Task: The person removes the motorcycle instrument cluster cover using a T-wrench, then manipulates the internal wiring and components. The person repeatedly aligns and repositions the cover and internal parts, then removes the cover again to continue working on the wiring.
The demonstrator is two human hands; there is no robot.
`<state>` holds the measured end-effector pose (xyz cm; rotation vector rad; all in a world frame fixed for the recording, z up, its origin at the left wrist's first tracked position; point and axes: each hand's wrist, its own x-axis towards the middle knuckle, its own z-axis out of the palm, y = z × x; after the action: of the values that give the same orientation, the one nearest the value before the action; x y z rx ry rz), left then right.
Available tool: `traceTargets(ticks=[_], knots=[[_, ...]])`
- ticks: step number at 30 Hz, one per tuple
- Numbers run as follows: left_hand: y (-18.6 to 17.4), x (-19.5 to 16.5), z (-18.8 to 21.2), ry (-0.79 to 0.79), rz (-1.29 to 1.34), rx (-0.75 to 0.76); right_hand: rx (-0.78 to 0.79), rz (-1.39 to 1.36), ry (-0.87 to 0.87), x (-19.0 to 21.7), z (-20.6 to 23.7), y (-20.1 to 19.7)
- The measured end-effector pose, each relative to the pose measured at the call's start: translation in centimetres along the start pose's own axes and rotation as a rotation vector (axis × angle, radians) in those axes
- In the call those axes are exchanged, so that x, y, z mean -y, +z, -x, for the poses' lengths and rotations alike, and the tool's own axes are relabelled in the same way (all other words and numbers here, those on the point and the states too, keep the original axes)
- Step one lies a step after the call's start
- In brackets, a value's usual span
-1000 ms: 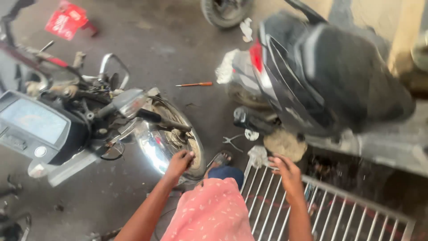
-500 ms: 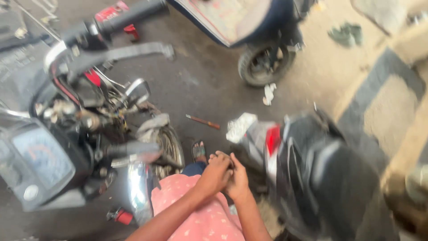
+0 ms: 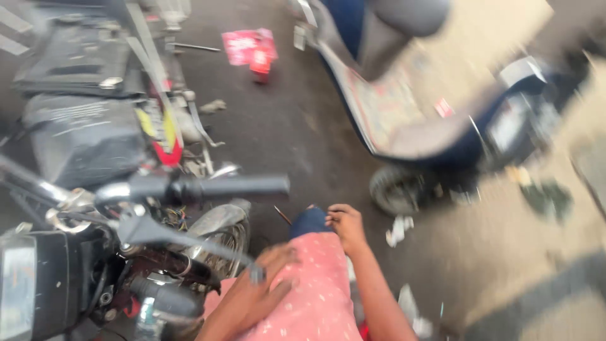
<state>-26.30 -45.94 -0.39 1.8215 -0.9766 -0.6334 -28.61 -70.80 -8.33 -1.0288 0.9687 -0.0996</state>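
Observation:
My left hand [image 3: 268, 278] lies flat on my pink-clothed knee [image 3: 315, 290], fingers spread, holding nothing. It sits just right of the motorcycle's brake lever [image 3: 183, 243] and front wheel [image 3: 224, 243]. My right hand [image 3: 346, 226] rests on the far end of the same knee with its fingers curled loosely; nothing shows in it. Above the lever juts the motorcycle's black handlebar grip [image 3: 243, 187]. The picture is blurred by head motion.
A black motorcycle [image 3: 82, 139] fills the left side. A blue scooter [image 3: 410, 107] stands ahead on the right, its wheel [image 3: 398, 189] close to my right hand. A red packet [image 3: 251, 47] lies on the grey floor at the back, and white rag scraps [image 3: 398, 230] lie by the wheel.
The view has swung away from the dark scooter and the metal grate. My hands, together in front of my knee half a second ago, have parted and now rest on my knee.

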Motion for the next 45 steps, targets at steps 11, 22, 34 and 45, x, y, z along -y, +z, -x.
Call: traceTargets(ticks=[11,22,34,45], knots=[[-0.4,8.3,-29.3,-0.733,0.212,-0.916,0.283,0.470,-0.067,26.3,-30.5,3.4],[-8.4,20.0,-42.0,-0.917,0.274,-1.112,0.512,0.539,-0.071,32.7,-57.7,17.5],[-40.2,58.0,-74.3,-1.188,-0.087,-0.187,0.237,0.862,-0.234,31.1,-92.8,45.3],[-49.5,99.3,-91.2,-1.290,0.193,-1.072,0.837,1.730,-0.559,7.5,-123.7,64.0]])
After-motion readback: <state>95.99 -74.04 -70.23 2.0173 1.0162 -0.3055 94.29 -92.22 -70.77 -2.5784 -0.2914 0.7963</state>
